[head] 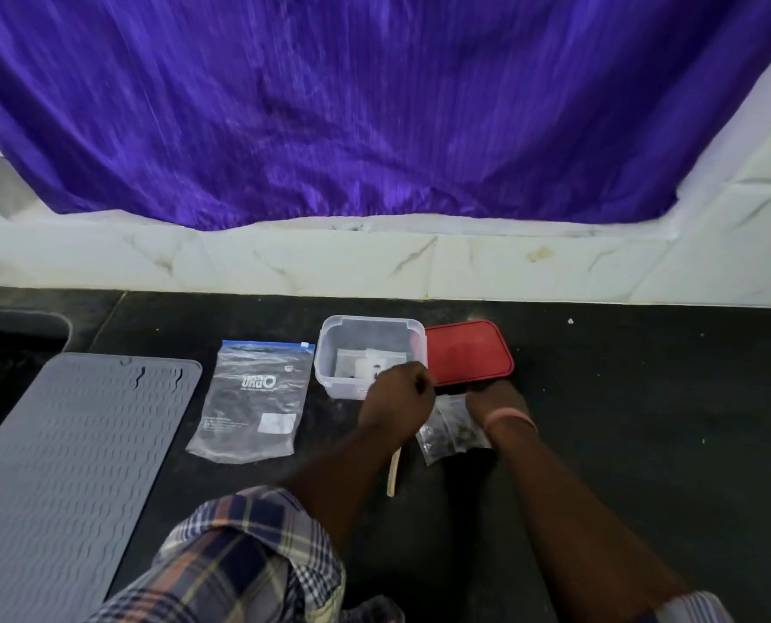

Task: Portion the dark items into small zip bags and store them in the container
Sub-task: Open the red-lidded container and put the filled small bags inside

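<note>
A clear plastic container stands open on the dark counter with a few small zip bags inside. Its red lid lies just to its right. My left hand hovers at the container's front right corner, fingers curled, pinching a small zip bag that dips inside. A little to the right, my right hand reaches to the lid's front edge, and its fingers are hidden in shadow. Clear bags holding dark items lie between my wrists.
A large empty zip bag lies left of the container. Further left there is a grey ribbed mat. A thin wooden stick lies under my left forearm. A white tiled wall and a purple curtain close off the back.
</note>
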Tool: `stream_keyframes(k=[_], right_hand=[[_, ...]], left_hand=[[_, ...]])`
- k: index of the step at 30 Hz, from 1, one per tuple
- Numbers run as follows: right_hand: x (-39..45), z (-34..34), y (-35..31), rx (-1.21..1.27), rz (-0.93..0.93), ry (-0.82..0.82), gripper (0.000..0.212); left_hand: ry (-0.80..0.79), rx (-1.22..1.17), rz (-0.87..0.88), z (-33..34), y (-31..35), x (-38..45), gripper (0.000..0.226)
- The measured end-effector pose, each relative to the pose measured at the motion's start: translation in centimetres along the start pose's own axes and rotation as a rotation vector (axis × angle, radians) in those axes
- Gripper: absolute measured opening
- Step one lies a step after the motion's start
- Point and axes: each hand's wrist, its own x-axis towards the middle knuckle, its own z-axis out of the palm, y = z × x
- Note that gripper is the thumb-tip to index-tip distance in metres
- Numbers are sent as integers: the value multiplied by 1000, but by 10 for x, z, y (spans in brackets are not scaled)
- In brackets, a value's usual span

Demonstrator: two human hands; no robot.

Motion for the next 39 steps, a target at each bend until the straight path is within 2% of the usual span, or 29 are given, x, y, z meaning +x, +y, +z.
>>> stream_keyframes(k=[2, 4, 6, 8, 10, 13, 14, 16, 19, 21, 24, 27, 30, 33, 36, 39], right_hand=[[5, 14, 27, -19, 37, -69, 53], [0, 26, 39, -33, 67, -42, 67], [-9, 31, 37, -41, 82, 10, 67], [-10, 35, 37, 39, 107, 35, 62], [13, 46, 47, 99, 116, 12, 63], [31, 44, 58, 154, 134, -105, 67], [14, 32, 48, 238, 161, -125, 59], [-14, 6, 29, 385, 168, -158, 31], [-23, -18, 11, 550, 139, -206, 19], [-30, -30, -10, 650, 43, -200, 13], [-31, -34, -43, 625, -100, -165, 19], [-26, -17, -73, 676, -133, -182, 21], [-15, 9, -100, 764, -63, -383, 16], [-9, 32, -117, 802, 56, -555, 26], [-5, 44, -135, 724, 97, -550, 26], [5, 51, -146, 423, 79, -391, 22]], left_hand=[[-160, -63, -51, 20, 1, -5, 17], [-269, -59, -178, 35, -1, -7, 20], [-339, -120, -300, 42, -4, -10, 19], [-386, -236, -370, 43, -2, -15, 9], [-397, -293, -391, 42, -2, -16, 10], [-396, -291, -408, 39, -2, -17, 12], [-393, -303, -401, 39, -2, -17, 12], [-352, -293, -360, 36, -2, -12, 15], [-251, -344, -311, 27, 4, -7, 20], [-98, -375, -254, 18, 9, 0, 24], [32, -469, -227, -1, 15, 11, 27], [100, -480, -284, -23, 4, 23, 19], [153, -435, -394, -43, -19, 35, 19], [199, -296, -487, -60, -39, 44, 20], [213, -214, -570, -69, -53, 51, 29], [241, -56, -596, -76, -55, 55, 29]])
